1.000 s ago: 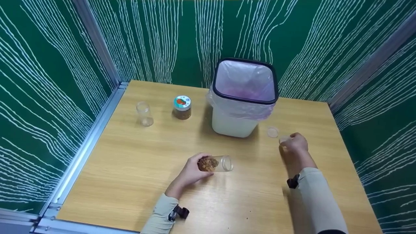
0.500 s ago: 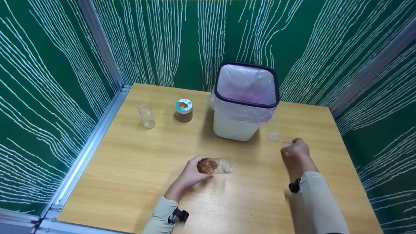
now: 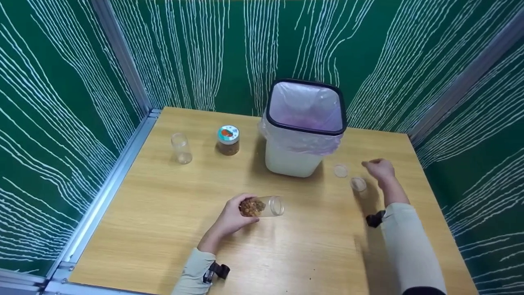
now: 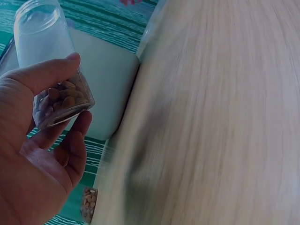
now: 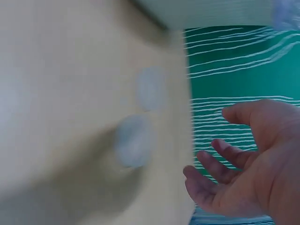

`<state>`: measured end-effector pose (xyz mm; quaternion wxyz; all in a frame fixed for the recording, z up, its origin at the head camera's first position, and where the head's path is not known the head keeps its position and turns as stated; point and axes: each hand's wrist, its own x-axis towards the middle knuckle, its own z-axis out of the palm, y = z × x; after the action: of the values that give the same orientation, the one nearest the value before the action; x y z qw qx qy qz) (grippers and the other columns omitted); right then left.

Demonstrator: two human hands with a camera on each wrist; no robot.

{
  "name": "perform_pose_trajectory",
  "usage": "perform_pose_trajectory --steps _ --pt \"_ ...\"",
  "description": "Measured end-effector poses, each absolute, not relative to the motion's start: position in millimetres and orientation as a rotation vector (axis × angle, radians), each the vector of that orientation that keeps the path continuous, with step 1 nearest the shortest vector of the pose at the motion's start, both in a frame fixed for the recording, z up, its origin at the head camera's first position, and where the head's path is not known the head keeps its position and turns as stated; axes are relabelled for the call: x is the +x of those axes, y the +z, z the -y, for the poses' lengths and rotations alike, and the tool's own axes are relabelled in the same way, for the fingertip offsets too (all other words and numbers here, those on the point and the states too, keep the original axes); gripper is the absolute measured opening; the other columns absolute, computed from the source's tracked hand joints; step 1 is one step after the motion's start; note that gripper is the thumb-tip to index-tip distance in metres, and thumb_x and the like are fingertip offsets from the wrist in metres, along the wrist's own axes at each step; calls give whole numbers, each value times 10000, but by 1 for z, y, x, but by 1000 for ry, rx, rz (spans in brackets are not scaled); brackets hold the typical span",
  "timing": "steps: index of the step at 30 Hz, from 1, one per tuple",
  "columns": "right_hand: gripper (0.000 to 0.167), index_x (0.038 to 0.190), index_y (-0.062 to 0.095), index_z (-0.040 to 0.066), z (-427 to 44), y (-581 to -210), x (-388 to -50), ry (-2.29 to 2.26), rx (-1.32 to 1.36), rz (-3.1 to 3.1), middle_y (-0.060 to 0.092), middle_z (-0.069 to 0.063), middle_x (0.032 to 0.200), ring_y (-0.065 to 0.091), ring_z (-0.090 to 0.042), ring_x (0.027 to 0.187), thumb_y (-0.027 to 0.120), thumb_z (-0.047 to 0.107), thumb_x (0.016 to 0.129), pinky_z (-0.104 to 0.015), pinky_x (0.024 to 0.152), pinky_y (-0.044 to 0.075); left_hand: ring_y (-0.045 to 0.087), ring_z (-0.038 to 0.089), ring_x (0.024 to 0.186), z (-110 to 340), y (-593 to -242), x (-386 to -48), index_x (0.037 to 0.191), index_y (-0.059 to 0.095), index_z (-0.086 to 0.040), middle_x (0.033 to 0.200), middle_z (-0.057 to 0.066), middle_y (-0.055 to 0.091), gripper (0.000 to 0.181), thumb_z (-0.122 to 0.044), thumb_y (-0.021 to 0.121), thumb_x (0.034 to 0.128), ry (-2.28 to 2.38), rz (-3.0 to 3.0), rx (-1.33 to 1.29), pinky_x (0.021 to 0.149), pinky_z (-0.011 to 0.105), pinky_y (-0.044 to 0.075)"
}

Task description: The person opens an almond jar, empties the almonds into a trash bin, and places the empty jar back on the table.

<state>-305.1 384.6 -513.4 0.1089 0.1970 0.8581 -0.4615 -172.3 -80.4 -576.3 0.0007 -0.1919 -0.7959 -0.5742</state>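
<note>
My left hand (image 3: pixel 232 217) grips a clear plastic jar (image 3: pixel 270 206) by its base end, above the table. Tilted on its side, the jar has its uncapped mouth to the right and brown nut-like pieces (image 4: pixel 65 96) gathered at its bottom. On the right, my right hand (image 3: pixel 380 169) hovers with loosely bent fingers and nothing between them, as the right wrist view also shows. Just left of it a clear round lid (image 3: pixel 358 184) lies on the table. Beside that lies another clear lid (image 3: pixel 341 170), nearer the bin.
A white bin (image 3: pixel 292 159) with a black rim and pinkish liner stands at the back. Left of it are a capped jar (image 3: pixel 228 141) with brown contents and an uncapped clear jar (image 3: pixel 181 149). Green panels and metal rails border the wooden table (image 3: pixel 163 229).
My right hand has let go of the clear lid, leaving it on the table, and has lifted up and away. The left hand still holds the jar, nearly unmoved.
</note>
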Motion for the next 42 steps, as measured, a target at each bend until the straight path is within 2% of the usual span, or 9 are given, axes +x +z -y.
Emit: perform_pose_trajectory --steps 4,9,17,23,27,31,36,40,42 --pt "705 1511 203 -15 -376 -486 -315 -1517 557 -2474 304 -248 1495 359 -382 1318 464 396 1001 -476 1078 334 566 288 1105 87 -595 -177 1229 599 -14 1174 96 629 619 4 861 668 -1784 2508 -590 993 470 409" --pt "712 1535 166 29 -357 -448 -329 -1673 526 -2388 307 -210 1521 437 -323 1262 435 427 1010 -388 1028 413 571 225 1095 97 -593 -178 1217 617 -92 1161 26 633 609 -51 877 667 -1784 2518 -570 988 420 423" --pt "790 1562 4 123 -330 -402 -336 -2016 371 -2100 151 -174 1590 290 -361 1394 449 459 1002 -428 1100 312 571 221 1084 110 -574 -180 1249 603 -77 1196 35 615 626 -61 870 684 -1818 2536 -543 933 385 470" --pt "759 1569 84 191 -305 -382 -332 -2160 303 -1989 129 -134 1602 270 -380 1398 516 416 987 -453 1101 305 557 232 1103 121 -564 -181 1263 594 -88 1215 49 602 629 -40 861 696 -1831 2563 -508 946 394 455" --pt "707 1560 139 145 -284 -374 -330 -2009 279 -2166 204 -158 1571 389 -375 1328 512 362 1001 -432 1035 405 544 221 1128 132 -551 -187 1265 601 -120 1216 11 600 616 -58 858 709 -1787 2615 -464 976 417 429" --pt "640 1547 173 95 -272 -375 -328 -1812 302 -2407 304 -191 1505 485 -306 1211 485 268 1015 -321 847 528 565 192 1065 142 -532 -199 1244 622 -148 1188 -15 612 591 -100 867 708 -1697 2605 -481 916 387 467" --pt "568 1528 245 72 -268 -387 -331 -1711 287 -2616 379 -224 1437 490 -284 1120 455 115 1001 -227 619 537 560 190 1063 156 -503 -212 1232 617 -171 1187 -6 600 591 -114 869 701 -1574 2590 -552 902 381 479" --pt "573 1532 235 64 -266 -396 -334 -1665 219 -2705 340 -224 1476 458 -317 1177 414 111 989 -276 638 549 534 195 1110 171 -474 -222 1253 598 -192 1225 -8 575 588 -138 858 728 -1538 2598 -563 935 408 467" --pt "576 1533 225 57 -265 -397 -335 -1633 195 -2745 304 -205 1512 402 -312 1261 395 115 986 -331 803 531 525 207 1129 177 -460 -229 1267 592 -185 1244 3 571 596 -148 858 735 -1541 2587 -567 955 425 456"
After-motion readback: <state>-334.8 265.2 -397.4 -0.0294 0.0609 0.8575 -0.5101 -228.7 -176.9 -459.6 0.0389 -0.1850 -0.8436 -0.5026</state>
